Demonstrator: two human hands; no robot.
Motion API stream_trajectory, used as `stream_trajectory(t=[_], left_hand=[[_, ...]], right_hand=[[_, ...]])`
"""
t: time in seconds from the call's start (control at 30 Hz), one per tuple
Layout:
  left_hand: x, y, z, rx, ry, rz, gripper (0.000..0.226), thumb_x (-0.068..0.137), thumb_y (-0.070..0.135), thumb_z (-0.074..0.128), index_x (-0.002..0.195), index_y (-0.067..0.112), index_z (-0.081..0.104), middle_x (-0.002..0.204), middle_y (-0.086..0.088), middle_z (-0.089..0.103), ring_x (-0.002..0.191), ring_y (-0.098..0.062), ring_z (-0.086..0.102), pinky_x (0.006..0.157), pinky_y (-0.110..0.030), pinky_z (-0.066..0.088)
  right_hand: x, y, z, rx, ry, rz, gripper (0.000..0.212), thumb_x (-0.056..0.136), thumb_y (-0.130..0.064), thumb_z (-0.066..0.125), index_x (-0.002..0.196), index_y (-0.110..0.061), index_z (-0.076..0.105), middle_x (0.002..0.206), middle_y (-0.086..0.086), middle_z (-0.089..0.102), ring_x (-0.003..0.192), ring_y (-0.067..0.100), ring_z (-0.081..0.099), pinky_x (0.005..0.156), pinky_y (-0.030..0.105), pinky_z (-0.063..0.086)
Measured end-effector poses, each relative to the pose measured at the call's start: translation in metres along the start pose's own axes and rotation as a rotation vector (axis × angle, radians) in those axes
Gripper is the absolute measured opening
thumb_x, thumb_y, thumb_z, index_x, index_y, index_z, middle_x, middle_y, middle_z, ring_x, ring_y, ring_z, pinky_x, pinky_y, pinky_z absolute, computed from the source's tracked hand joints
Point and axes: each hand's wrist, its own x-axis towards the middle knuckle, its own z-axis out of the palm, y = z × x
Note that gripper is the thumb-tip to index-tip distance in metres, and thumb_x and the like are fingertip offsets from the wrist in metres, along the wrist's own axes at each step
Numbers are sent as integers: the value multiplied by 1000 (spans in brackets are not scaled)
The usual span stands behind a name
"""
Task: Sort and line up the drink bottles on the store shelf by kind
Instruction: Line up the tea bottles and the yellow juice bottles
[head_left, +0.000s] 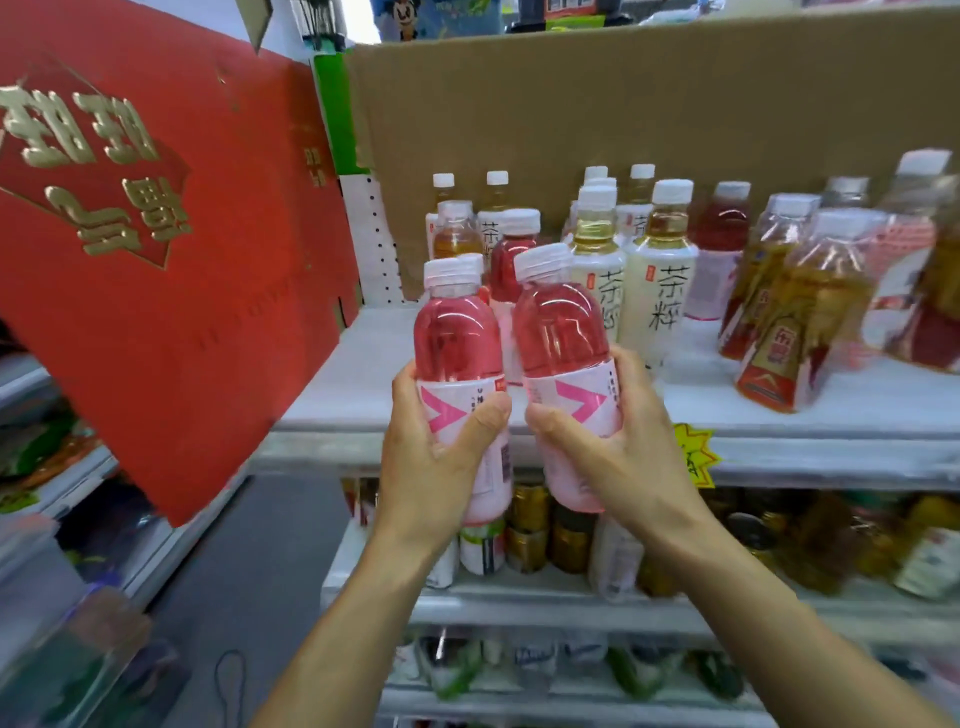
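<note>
Two clear plastic bottles of pink drink with white caps are held side by side, just in front of the edge of the white shelf. The left pink bottle is gripped low down by the left hand, with the thumb laid across its label. The right pink bottle is gripped the same way by the right hand. Both are kept nearly upright, caps up. A matching pink bottle stands on the shelf straight behind them, so the empty spot is judged to lie forward. Pale tea bottles stand just right of it.

茶粹 on tea bottle, 旺旺 on red box
</note>
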Motion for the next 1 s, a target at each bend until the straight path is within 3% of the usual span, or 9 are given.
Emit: stream_trajectory(t=[0.17,0.3,0.43,0.53,0.63,0.7,0.83,0.93,1.0], left_hand=[[-47,12,64,13,-32,-31,56,74,44,78,121,30,52,108,8,72,100,-13,70,93,-47,56],[-85,23,123,23,-35,-41,55,68,50,78,114,32,54,104,9,72,98,-11,70,93,-45,55],[-128,30,184,-5,-77,-83,65,63,56,77,117,26,55,102,6,72,94,-15,70,90,-46,56],[-161,32,232,-17,-143,-111,65,65,51,79,118,24,55,102,5,71,90,-12,69,83,-37,56],[-188,34,276,-36,-207,-142,51,69,43,79,111,27,56,94,13,70,81,0,66,76,-27,51],[-202,36,307,-33,-262,-167,53,69,45,82,111,27,55,92,13,69,78,2,65,75,-27,49],[-214,40,370,-19,-359,-201,68,58,62,75,114,29,54,98,9,69,87,-9,69,81,-37,57],[-215,45,418,-2,-417,-202,64,66,57,78,117,29,54,102,7,70,90,-13,70,82,-40,58],[-215,47,452,-2,-429,-198,51,76,46,80,116,28,54,101,6,69,86,-9,70,74,-31,57]], right_hand=[[-35,10,-74,1,40,30,49,78,-26,81,116,-24,51,89,-29,64,81,-8,63,67,7,46],[-64,20,-143,-38,62,72,55,77,-30,82,121,-25,50,96,-14,67,87,0,66,79,23,52],[-98,27,-217,-86,92,129,51,76,-33,80,117,-28,50,93,-13,66,82,-2,64,78,26,52],[-130,37,-274,-117,151,185,52,75,-34,81,117,-29,50,94,-12,65,81,0,64,77,29,54],[-156,44,-326,-138,220,226,51,74,-32,82,113,-30,49,91,-13,63,77,-4,62,72,23,50],[-168,49,-359,-151,257,255,50,75,-32,82,112,-30,49,89,-13,63,75,-5,62,70,21,49],[-177,61,-420,-162,314,282,49,74,-30,83,109,-34,48,91,-10,64,77,-1,63,76,29,56],[-172,75,-463,-186,355,288,51,74,-30,83,112,-30,49,93,-9,64,78,0,63,77,31,56],[-165,88,-494,-195,365,291,51,74,-31,83,113,-29,49,95,-8,64,80,2,64,78,31,56]])
